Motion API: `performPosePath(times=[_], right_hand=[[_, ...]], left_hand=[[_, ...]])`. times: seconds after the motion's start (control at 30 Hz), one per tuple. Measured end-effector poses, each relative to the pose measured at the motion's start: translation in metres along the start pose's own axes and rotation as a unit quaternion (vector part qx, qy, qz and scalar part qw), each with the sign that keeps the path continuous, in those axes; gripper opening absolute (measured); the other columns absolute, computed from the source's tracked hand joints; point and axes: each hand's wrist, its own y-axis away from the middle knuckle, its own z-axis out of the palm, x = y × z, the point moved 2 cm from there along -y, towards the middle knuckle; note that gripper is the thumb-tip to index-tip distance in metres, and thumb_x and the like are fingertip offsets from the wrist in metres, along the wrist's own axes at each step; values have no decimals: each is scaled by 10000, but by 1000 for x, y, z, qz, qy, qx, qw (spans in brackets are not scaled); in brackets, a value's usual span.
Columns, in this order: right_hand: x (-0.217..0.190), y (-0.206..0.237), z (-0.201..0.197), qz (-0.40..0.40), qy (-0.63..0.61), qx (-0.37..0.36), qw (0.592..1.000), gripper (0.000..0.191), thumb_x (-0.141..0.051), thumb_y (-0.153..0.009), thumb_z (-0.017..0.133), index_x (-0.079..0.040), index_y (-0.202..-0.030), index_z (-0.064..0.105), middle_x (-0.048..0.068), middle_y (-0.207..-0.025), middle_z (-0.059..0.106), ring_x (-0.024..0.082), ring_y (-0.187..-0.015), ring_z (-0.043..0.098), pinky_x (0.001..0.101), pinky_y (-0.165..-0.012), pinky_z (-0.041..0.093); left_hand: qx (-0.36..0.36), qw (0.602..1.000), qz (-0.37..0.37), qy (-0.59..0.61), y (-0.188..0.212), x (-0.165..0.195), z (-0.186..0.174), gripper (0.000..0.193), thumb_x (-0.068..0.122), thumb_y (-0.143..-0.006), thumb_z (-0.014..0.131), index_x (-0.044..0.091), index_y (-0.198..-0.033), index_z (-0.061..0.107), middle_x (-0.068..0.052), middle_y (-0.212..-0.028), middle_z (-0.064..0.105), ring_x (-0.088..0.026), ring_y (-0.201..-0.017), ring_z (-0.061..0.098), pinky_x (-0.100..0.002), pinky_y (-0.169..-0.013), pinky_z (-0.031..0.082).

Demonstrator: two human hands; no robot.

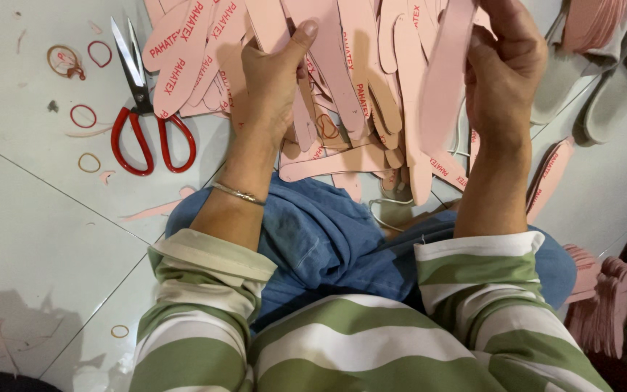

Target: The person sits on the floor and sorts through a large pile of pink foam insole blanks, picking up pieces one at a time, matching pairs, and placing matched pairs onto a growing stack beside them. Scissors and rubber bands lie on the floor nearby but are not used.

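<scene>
Pink insole strip (444, 80) | right hand (503, 72) fingers pinch it | left hand (273, 80) fingers clenched on pink insoles (342, 65)

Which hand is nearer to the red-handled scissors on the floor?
The left. The left hand grips pink strips just right of the red-handled scissors; the right hand holds a pink strip much farther right.

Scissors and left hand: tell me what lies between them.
In the head view, between the scissors and the left hand lie overlapping pink strips on the white floor.
</scene>
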Motion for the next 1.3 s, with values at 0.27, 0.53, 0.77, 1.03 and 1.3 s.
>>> performPosePath(times=[0.27, 0.53, 0.77, 1.03, 1.3], right_hand=[[8, 4, -8, 32, -57, 2, 998, 411, 182, -1150, 457, 18, -1512, 563, 136, -1531, 621, 72, -902, 601, 212, -799, 496], [11, 2, -10, 13, -25, -18, 999, 414, 178, -1142, 432, -2, -1482, 587, 117, -1491, 650, 55, -825, 576, 207, -708, 455], [26, 3, -21, -49, 312, -63, 947, 423, 144, -1071, 606, 43, -1474, 526, 225, -1493, 611, 361, -1363, 640, 459, -1178, 520], [106, 29, -33, 346, 549, -93, 756, 724, -354, -810, 746, 30, -1350, 457, 303, -1125, 684, 403, -1076, 691, 426, -962, 538], [103, 19, -50, 337, 585, -102, 731, 716, -327, -729, 856, 20, -1245, 501, 301, -1065, 679, 420, -1027, 664, 469, -885, 521]], left_hand=[[-7, 1000, -10, 11, 1, -1, -1, 285, 246, -812, 892, 23, -871, 725, -13, -698, 662, -83, -573, 569, -250, -525, 495], [-6, 1000, -13, 10, 0, -2, -1, 277, 228, -819, 888, 24, -877, 709, -17, -674, 649, -87, -556, 566, -250, -510, 494], [-16, 1000, -9, 22, 1, -2, -2, 249, 213, -837, 878, 22, -883, 724, -19, -715, 676, -85, -590, 596, -248, -526, 506], [-4, 1000, -4, 7, -1, -3, -1, 254, 220, -823, 883, 30, -886, 728, -15, -734, 694, -79, -595, 604, -243, -532, 504], [-5, 1000, 0, 3, 0, 0, -1, 267, 244, -827, 884, 32, -877, 729, -12, -721, 683, -74, -585, 589, -240, -524, 499]])
